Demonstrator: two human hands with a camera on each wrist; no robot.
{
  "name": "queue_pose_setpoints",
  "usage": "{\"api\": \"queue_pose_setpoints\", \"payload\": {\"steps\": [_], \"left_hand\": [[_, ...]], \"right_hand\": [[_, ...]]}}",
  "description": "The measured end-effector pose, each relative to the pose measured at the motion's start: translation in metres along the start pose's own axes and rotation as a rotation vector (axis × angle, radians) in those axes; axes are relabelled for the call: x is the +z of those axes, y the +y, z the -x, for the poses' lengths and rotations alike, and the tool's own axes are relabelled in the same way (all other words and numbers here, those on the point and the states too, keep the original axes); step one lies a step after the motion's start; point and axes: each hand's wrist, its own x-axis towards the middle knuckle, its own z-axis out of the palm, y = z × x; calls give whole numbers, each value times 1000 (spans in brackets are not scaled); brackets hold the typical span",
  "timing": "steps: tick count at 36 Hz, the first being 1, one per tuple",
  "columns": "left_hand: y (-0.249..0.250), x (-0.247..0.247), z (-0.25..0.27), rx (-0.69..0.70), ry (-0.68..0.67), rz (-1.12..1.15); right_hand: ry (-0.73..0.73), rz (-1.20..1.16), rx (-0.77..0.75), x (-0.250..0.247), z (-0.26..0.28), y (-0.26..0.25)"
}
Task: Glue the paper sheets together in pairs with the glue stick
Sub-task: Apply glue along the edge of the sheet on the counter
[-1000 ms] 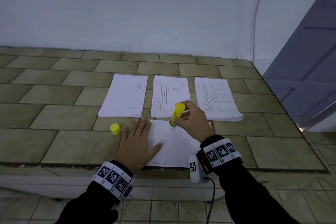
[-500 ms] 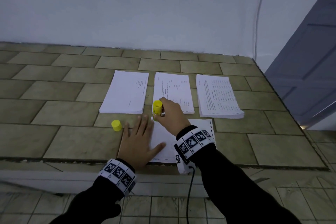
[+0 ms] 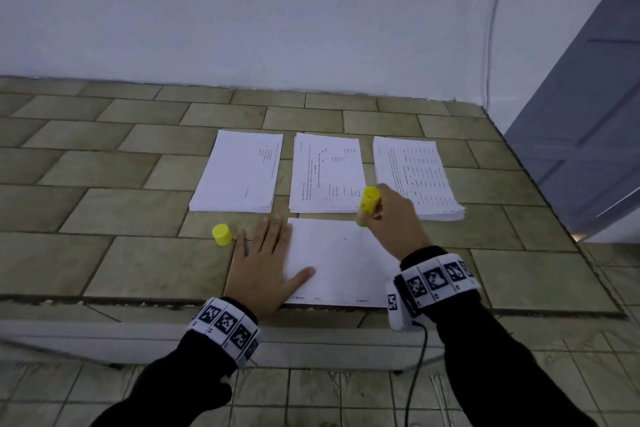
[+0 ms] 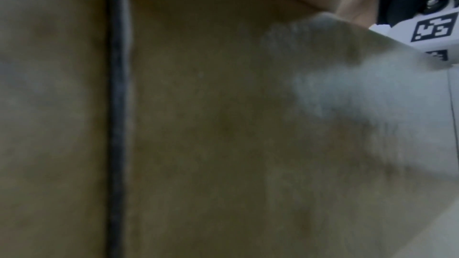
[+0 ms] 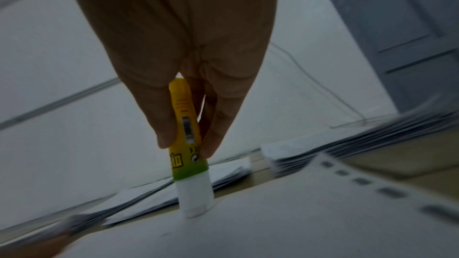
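Note:
A single white sheet (image 3: 339, 260) lies near the front edge of the tiled counter. My left hand (image 3: 263, 263) lies flat with straight fingers on the counter and on the sheet's left edge. My right hand (image 3: 388, 218) grips the yellow glue stick (image 3: 367, 205) upright, its white tip (image 5: 196, 199) pressed on the sheet's far edge (image 5: 273, 223). Thumb and fingers (image 5: 164, 125) wrap the tube. The yellow cap (image 3: 221, 234) stands left of my left hand. Three paper stacks lie behind: left (image 3: 239, 172), middle (image 3: 327, 173), right (image 3: 415, 177).
The tiled counter (image 3: 104, 204) ends at a white wall behind and drops off at its front edge (image 3: 138, 302). A grey door (image 3: 588, 114) stands at the right. The left wrist view shows only blurred tile (image 4: 198, 125) and the right wrist's marker band (image 4: 432, 28).
My right hand has slid the glue stick along the sheet's far edge, first to the left corner, then back to the right. The left hand has stayed pressed down.

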Motion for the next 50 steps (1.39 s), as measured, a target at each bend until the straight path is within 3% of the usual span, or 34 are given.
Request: {"api": "queue_pose_setpoints", "payload": {"steps": [6,11,17,23,31,38,44,50], "left_hand": [[0,-2,0,-9,-9,-24],[1,-4,-1,-23,-39,-26],[4,-7,-1,-33,-58,-39],[3,-5,0,-10,-47,-37],[-1,-1,0,7,-20,-20],[0,-2,1,9,8,-5],[0,-1,0,-4,-11,-40],[0,-1,1,11,16,-23]], "right_hand": [[104,23,67,-31,8,31],[154,-24,39,-28,12,26],[-45,-194,-102,3,22,-20],[-232,-153,-194,44,23,-50],[-273,-31,-256,57,21,-57],[-193,-7,-208,27,27,-30],[7,-33,-154,-12,41,8],[114,29,-87,-33,47,37]]}}
